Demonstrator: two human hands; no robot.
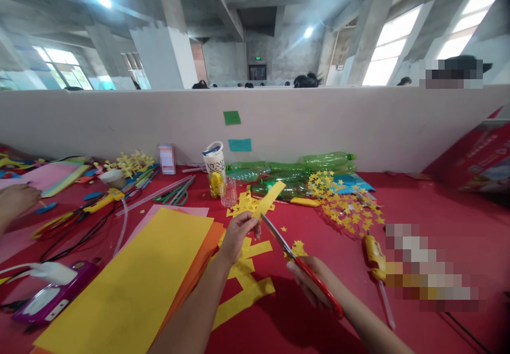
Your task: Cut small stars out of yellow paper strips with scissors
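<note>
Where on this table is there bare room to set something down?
Bare red tablecloth shows between the star pile and red box, and between the right hand, holding scissors, and the glue gun. It's crowded left, with yellow sheets and a purple power strip, and at the back, with green bottles.

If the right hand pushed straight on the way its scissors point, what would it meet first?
Probably the yellow strip in the left hand: the tips of the scissors, ahead of the right hand, look right at its lower end, though depth is unclear.
</note>
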